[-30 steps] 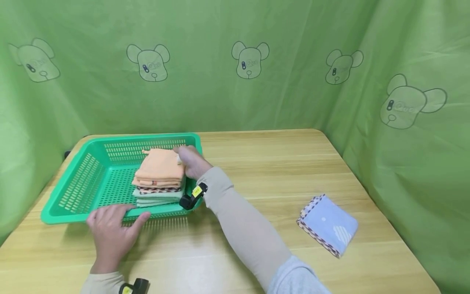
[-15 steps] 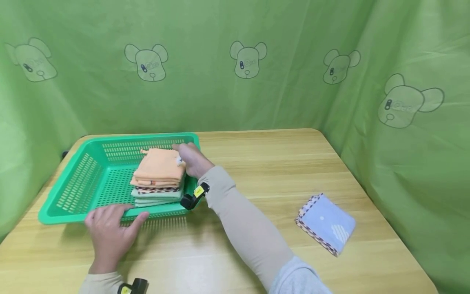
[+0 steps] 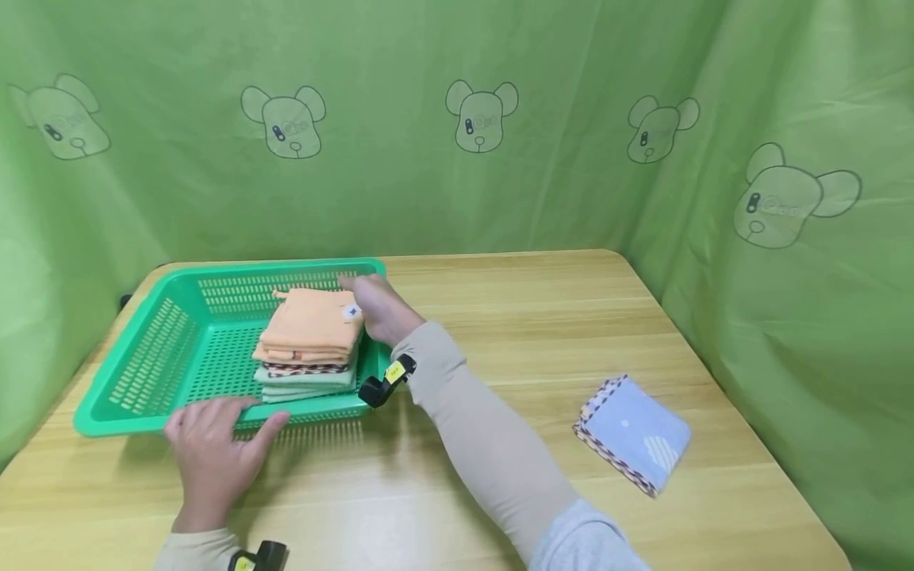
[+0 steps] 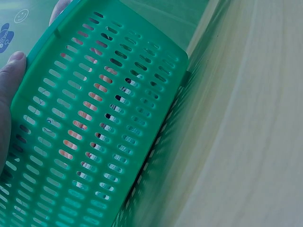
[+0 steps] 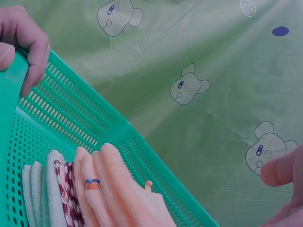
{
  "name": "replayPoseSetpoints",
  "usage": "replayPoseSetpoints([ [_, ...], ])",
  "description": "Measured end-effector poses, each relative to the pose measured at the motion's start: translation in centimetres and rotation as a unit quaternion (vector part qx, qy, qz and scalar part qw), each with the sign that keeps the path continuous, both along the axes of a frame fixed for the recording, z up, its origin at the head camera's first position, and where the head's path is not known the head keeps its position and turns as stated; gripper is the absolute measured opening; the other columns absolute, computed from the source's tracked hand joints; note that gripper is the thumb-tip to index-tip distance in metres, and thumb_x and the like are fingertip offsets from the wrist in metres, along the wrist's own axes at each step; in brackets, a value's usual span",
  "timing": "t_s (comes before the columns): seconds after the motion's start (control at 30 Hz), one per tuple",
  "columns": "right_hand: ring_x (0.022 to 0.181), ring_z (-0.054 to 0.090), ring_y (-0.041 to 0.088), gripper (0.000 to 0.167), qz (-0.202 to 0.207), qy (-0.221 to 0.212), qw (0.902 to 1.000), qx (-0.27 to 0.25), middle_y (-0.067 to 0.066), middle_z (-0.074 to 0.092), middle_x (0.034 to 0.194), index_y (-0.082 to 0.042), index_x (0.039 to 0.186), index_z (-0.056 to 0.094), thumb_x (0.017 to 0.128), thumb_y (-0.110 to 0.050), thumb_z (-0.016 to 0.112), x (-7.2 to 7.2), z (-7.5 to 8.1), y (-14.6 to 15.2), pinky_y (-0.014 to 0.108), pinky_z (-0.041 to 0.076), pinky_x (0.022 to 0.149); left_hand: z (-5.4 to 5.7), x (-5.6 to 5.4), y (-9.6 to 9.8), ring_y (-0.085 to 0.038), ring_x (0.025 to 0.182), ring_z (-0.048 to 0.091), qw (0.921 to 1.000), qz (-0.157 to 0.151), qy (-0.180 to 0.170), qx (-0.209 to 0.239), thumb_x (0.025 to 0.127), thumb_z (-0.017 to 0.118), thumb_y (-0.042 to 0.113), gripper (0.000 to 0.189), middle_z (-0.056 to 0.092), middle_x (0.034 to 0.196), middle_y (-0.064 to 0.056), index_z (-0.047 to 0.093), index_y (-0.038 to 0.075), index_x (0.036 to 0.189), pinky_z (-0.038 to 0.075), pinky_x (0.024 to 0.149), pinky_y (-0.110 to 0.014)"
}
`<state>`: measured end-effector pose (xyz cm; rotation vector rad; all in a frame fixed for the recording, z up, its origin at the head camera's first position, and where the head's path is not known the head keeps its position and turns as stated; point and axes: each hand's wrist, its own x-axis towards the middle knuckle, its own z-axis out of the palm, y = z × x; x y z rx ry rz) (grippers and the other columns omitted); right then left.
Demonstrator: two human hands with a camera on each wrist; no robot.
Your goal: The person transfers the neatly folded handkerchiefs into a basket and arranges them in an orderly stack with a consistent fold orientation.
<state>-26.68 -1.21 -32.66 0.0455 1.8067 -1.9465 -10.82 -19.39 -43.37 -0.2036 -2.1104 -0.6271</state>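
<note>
My left hand (image 3: 217, 448) grips the near rim of a green plastic basket (image 3: 93, 416), its fingers over the rim and its thumb outside. Inside, towards the right, a neat pile of folded towels stands. Peach towels (image 3: 310, 317) make up the top, a checked edge (image 3: 303, 369) shows below them, and pale green towels (image 3: 303, 388) lie at the bottom. At the pile's right side is my right hand (image 3: 389, 311), its fingers partly hidden in the head view. In the right wrist view its fingers (image 5: 279, 172) appear apart from the pile.
A folded light blue towel (image 3: 635, 432) with a checked edge lies on the right side of the wooden table (image 3: 500, 317). Green curtains (image 3: 400, 190) with printed bear heads hang behind the table and along its sides. The basket's left half shows its bare slotted floor (image 3: 224, 357).
My right hand has drawn slightly to the right off the top peach towel, uncovering a white patch at its corner. My left hand keeps its grip on the rim.
</note>
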Motion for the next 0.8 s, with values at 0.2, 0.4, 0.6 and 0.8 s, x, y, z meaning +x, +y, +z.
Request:
replayPoseSetpoints([
  [0.2, 0.147, 0.004, 0.026, 0.057, 0.026, 0.010, 0.9992, -0.030, 0.008, 0.006, 0.162, -0.001, 0.152, 0.018, 0.105, -0.022, 0.042, 0.1, 0.5, 1.0, 0.042, 0.008, 0.115, 0.1, 0.2, -0.1, -0.043, 0.080, 0.053, 0.9999, 0.000, -0.010, 0.001, 0.082, 0.044, 0.080, 0.083, 0.067, 0.083, -0.022, 0.066, 0.000, 0.082, 0.024, 0.084, -0.062],
  [0.4, 0.145, 0.016, 0.031, 0.060, 0.046, 0.024, 0.9962, -0.070, 0.015, 0.014, 0.160, 0.001, 0.153, 0.011, 0.105, -0.021, 0.041, 0.1, 1.0, 2.7, 0.040, 0.018, 0.114, 0.1, 0.0, -0.1, -0.043, 0.079, 0.053, 1.0000, 0.000, 0.000, 0.001, 0.082, 0.044, 0.080, 0.083, 0.067, 0.082, -0.021, 0.067, 0.000, 0.081, 0.024, 0.084, -0.061],
  [0.6, 0.140, 0.032, 0.031, 0.054, 0.064, 0.048, 0.9939, -0.076, 0.021, 0.032, 0.152, 0.003, 0.150, 0.022, 0.105, -0.021, 0.042, 0.0, 1.0, 4.9, 0.038, 0.029, 0.110, -0.1, -0.2, -0.1, -0.042, 0.078, 0.053, 0.9999, -0.001, 0.012, 0.004, 0.081, 0.044, 0.081, 0.085, 0.067, 0.081, -0.021, 0.066, -0.001, 0.080, 0.024, 0.083, -0.061],
  [0.8, 0.138, 0.035, 0.030, 0.053, 0.055, 0.048, 0.9944, -0.076, 0.020, 0.034, 0.152, 0.001, 0.150, 0.021, 0.106, -0.024, 0.036, -0.1, 0.6, 7.3, 0.037, 0.029, 0.110, -0.1, -0.1, -0.1, -0.042, 0.079, 0.053, 1.0000, -0.001, 0.000, 0.003, 0.082, 0.044, 0.080, 0.084, 0.067, 0.082, -0.021, 0.067, 0.000, 0.081, 0.024, 0.084, -0.061],
])
